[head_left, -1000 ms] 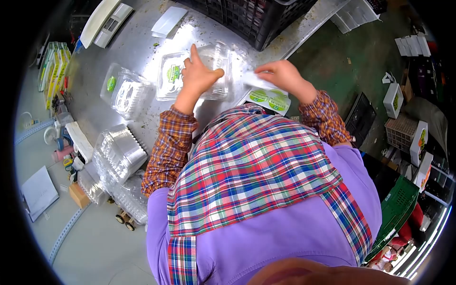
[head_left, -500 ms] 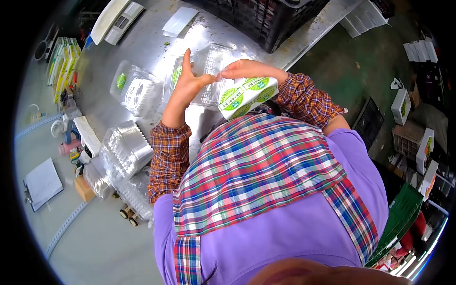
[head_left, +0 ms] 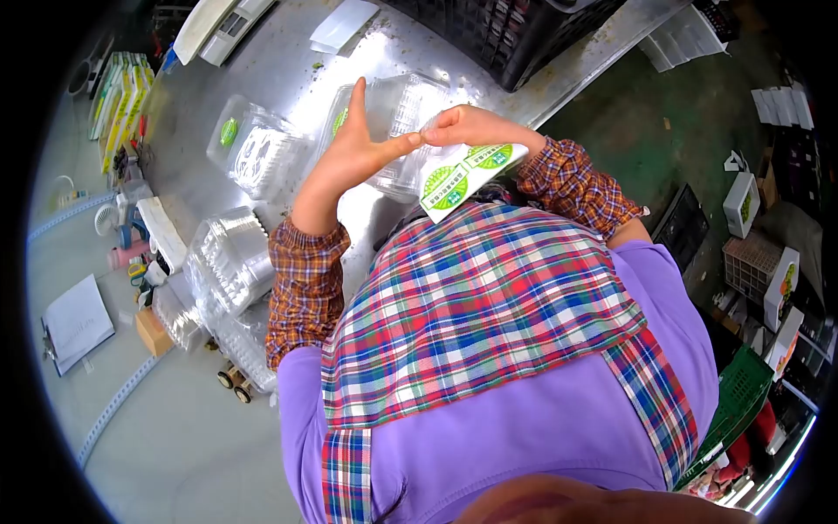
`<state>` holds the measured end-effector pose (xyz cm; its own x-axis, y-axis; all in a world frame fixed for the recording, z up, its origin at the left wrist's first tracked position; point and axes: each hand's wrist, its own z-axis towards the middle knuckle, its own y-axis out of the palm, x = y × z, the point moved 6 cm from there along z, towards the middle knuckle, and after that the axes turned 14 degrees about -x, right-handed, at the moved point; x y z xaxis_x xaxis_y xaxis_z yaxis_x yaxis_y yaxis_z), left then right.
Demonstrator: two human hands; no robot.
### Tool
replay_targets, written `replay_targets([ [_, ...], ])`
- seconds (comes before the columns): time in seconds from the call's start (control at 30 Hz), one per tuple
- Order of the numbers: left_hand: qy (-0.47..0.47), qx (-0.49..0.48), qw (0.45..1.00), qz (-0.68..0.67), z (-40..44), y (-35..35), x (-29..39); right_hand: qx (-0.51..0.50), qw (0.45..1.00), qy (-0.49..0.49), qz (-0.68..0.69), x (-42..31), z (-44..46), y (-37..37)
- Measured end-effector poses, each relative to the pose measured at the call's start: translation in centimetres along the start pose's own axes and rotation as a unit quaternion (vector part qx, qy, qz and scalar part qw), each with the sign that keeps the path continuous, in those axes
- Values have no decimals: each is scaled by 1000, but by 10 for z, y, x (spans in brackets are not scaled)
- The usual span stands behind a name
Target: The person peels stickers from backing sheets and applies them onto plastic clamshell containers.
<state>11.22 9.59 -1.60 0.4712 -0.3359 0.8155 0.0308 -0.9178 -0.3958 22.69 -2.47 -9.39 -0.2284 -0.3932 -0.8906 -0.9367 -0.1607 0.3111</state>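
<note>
My left hand [head_left: 349, 153] is over an open clear plastic clamshell box [head_left: 410, 98], index finger stretched upward and thumb reaching right. Its thumb tip meets the fingertips of my right hand [head_left: 476, 127], which are pinched together; what is between them is too small to make out. Below my right wrist lies a white stack or roll of stickers [head_left: 463, 177] printed with green ovals. A green sticker [head_left: 340, 120] shows on the box near my left index finger. To the left sit nested clear boxes [head_left: 262, 162], with a green sticker [head_left: 229, 132] on one lid.
A black crate [head_left: 506, 39] stands at the metal table's far edge. White papers [head_left: 343, 26] and a scale-like device [head_left: 223, 31] lie at the back. More clear boxes [head_left: 231, 258] are left of my arm, with a clipboard [head_left: 77, 323] farther out.
The view has shifted slightly. My left thumb has straightened toward my right fingertips, and both hands stay close together. The white sticker stack now shows less of its side.
</note>
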Motion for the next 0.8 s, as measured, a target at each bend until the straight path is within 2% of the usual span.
replay_targets([
  [0.07, -13, 7, 998, 57, 6, 0, -4, 2, 999, 10, -33, -11, 0, 6],
  [0.27, -29, -24, 999, -31, 2, -10, -11, -16, 999, -10, -35, -5, 3, 8],
  [0.47, -26, -15, 1000, -4, 3, -14, -14, -4, 998, -14, -61, -5, 4, 9],
  [0.67, -33, -4, 990, -138, -17, -31, -5, 0, 995, -23, -102, -2, -3, 3],
  [0.77, 13, -40, 976, -212, -24, -51, -18, -11, 992, -16, -123, -5, -12, 0],
  [0.8, 20, -15, 976, -215, -32, -64, -18, -12, 992, -7, -126, -7, -17, 0],
])
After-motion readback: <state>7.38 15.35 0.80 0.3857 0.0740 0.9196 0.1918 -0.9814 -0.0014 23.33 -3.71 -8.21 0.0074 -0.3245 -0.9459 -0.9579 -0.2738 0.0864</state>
